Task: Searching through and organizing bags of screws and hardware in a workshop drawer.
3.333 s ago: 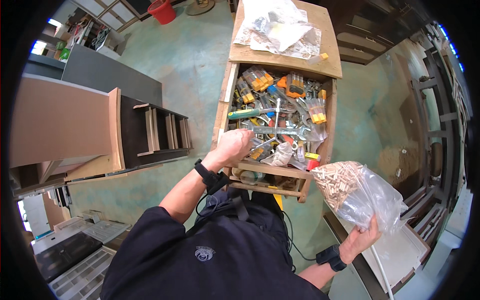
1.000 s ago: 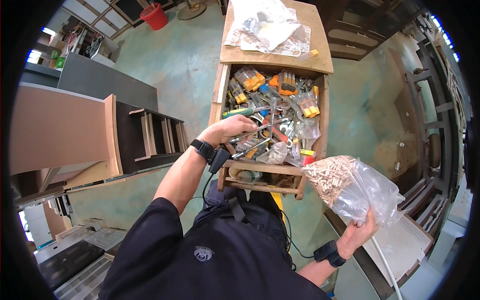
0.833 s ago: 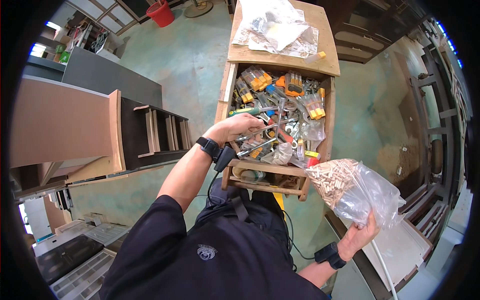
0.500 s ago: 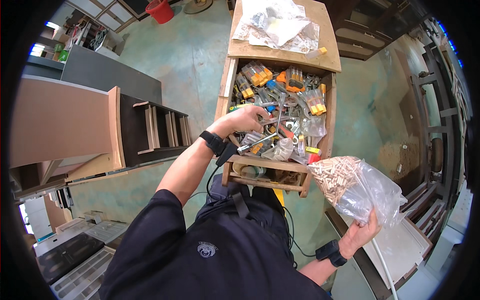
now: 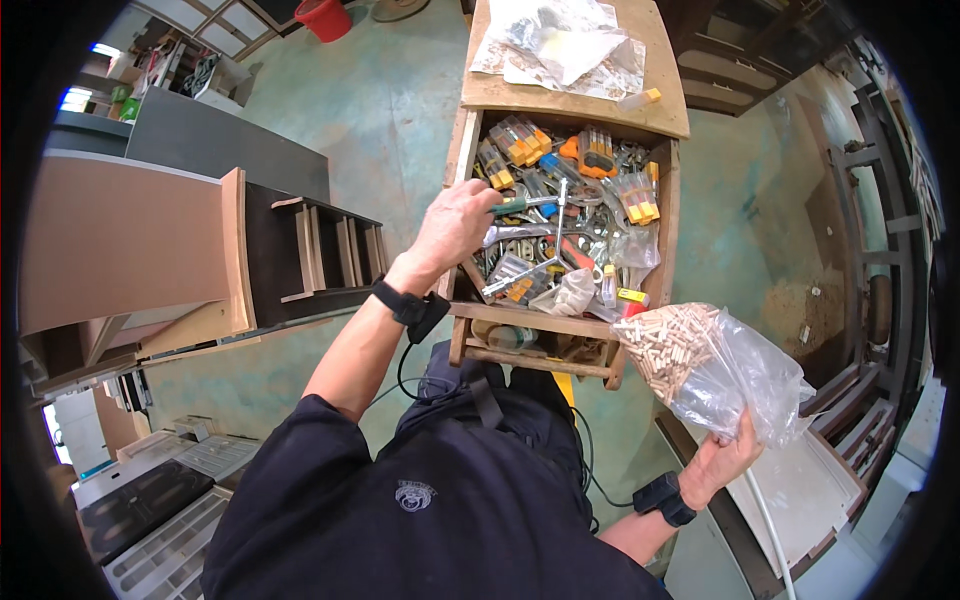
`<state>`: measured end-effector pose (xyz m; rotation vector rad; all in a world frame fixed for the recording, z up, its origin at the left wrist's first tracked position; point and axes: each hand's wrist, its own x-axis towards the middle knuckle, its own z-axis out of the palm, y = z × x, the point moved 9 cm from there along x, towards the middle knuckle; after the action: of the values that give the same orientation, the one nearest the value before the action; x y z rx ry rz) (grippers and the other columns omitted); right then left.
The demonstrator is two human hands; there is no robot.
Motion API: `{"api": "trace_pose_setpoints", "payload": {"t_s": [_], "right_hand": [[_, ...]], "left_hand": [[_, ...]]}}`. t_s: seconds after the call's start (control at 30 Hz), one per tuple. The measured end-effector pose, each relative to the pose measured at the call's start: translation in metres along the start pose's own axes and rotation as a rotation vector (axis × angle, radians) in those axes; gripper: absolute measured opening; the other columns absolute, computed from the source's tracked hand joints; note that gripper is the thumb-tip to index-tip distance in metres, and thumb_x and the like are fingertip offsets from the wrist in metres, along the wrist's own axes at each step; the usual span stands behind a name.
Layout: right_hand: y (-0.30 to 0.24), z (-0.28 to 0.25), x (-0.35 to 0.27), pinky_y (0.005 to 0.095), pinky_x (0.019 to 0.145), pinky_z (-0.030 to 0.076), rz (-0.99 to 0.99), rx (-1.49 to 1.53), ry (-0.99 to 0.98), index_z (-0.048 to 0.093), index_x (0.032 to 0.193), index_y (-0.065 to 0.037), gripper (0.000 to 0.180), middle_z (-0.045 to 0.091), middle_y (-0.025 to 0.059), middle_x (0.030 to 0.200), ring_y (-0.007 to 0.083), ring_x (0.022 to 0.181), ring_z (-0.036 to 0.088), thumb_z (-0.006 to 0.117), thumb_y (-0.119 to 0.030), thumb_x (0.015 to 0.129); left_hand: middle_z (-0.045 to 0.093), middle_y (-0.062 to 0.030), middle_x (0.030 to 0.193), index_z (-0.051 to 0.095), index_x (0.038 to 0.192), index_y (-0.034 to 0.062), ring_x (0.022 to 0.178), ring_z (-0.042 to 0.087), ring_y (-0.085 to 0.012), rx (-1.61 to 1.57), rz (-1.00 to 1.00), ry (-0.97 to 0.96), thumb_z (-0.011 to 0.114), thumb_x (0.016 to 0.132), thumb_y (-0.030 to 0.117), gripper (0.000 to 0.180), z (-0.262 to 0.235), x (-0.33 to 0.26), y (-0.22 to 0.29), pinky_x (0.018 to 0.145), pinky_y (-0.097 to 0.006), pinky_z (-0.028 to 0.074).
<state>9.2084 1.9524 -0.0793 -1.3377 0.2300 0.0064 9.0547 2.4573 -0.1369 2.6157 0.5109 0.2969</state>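
Centrally, the left hand closes on a green-handled tool inside the open wooden drawer crammed with tools, while at lower right the right hand grips a clear plastic bag of wooden dowels.

A dark navy short-sleeved shirt with a small pale chest emblem; black bands wrap both wrists, cabled.

Wooden drawer crammed with tools, no bare gap; tabletop edge clear beside bags
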Motion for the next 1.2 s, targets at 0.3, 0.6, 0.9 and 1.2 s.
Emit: {"api": "trace_pose_setpoints", "payload": {"t_s": [0.3,0.6,0.9,1.2], "right_hand": [[-0.013,0.020,0.007,0.0243,0.050,0.041,-0.100,-0.007,-0.008,0.057,0.132,0.002,0.042,0.068,0.0114,0.117,0.0160,0.083,0.069,0.065,-0.002,0.091],[-0.027,0.071,0.012,0.0244,0.060,0.050,-0.155,-0.005,-0.130,0.055,0.134,0.003,0.042,0.065,0.0137,0.123,0.0183,0.092,0.069,0.061,0.001,0.092],[-0.029,0.159,0.002,0.0438,0.103,0.053,-0.120,0.005,-0.299,0.049,0.141,0.008,0.052,0.060,0.0208,0.136,0.0314,0.121,0.063,0.059,0.005,0.090],[-0.028,0.254,0.001,0.0363,0.098,0.053,-0.401,-0.242,-0.431,0.059,0.131,0.007,0.037,0.065,0.0144,0.127,0.0231,0.113,0.065,0.062,-0.001,0.095]], "left_hand": [[0.062,-0.0112,0.096,0.067,0.093,0.0063,0.099,0.061,-0.0314,0.060,0.017,0.059,0.073,0.081,0.014,0.015,0.008,-0.057,0.010,0.085,-0.043,0.050],[0.062,-0.0088,0.077,0.060,0.083,0.0080,0.078,0.063,-0.0283,0.143,0.035,-0.111,0.069,0.082,0.017,0.013,0.076,-0.082,0.030,0.073,-0.040,0.051],[0.064,-0.0146,0.089,0.066,0.095,0.0037,0.091,0.066,-0.0359,-0.170,-0.098,-0.224,0.068,0.085,0.018,0.018,0.050,-0.090,0.023,0.082,-0.048,0.054],[0.062,-0.0091,0.089,0.068,0.093,0.0076,0.088,0.064,-0.0311,-0.233,-0.036,0.106,0.069,0.084,0.009,0.009,-0.012,-0.099,0.010,0.080,-0.040,0.052]]}}
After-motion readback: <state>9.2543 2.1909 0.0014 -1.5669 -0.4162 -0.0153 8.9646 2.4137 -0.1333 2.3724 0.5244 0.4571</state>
